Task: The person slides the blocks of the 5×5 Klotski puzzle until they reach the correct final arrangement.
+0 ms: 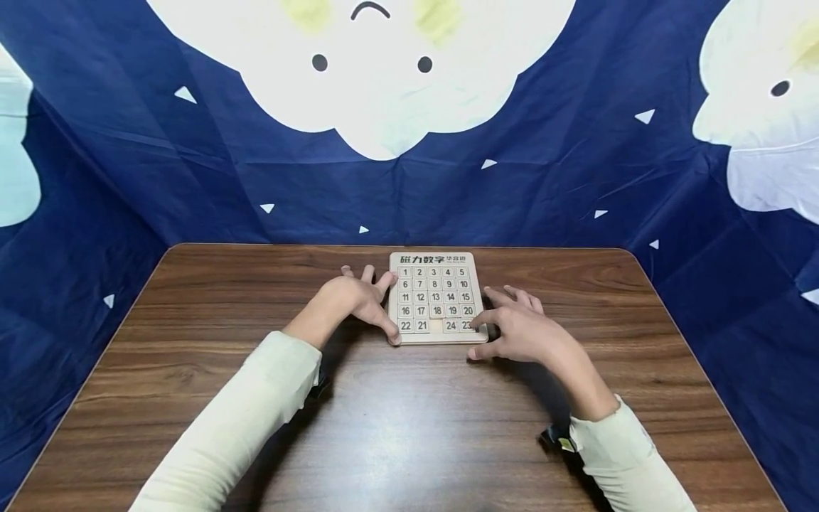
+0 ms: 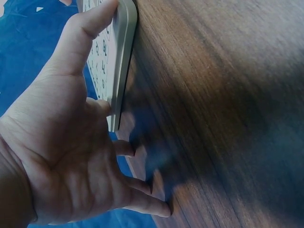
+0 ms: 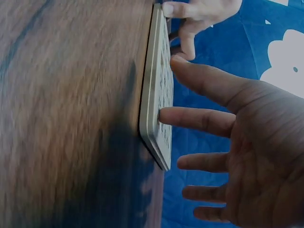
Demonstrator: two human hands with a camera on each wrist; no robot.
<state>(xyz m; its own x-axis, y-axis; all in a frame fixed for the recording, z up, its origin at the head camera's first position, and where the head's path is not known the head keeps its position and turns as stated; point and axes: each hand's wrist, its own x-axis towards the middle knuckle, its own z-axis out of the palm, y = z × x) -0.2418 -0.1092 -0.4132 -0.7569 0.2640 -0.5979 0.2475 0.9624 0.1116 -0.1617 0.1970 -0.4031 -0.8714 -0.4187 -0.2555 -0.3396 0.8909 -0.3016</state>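
Note:
A pale wooden sliding number puzzle lies flat near the table's far edge. Its bottom row reads 22, 21, a gap, 24 and 23; the rows above run in order from 1 to 20. My left hand is spread at the board's left side, thumb on the lower left corner and index finger at the left edge; its other fingertips rest on the table in the left wrist view. At the lower right, the index fingertip of my right hand touches the tile 23. The right thumb and remaining fingers are extended, apart from the tiles.
The brown wood-grain table has rounded far corners. Behind it and at both sides hangs dark blue cloth with white cloud shapes and small triangles. A dark wrist device shows under the right cuff.

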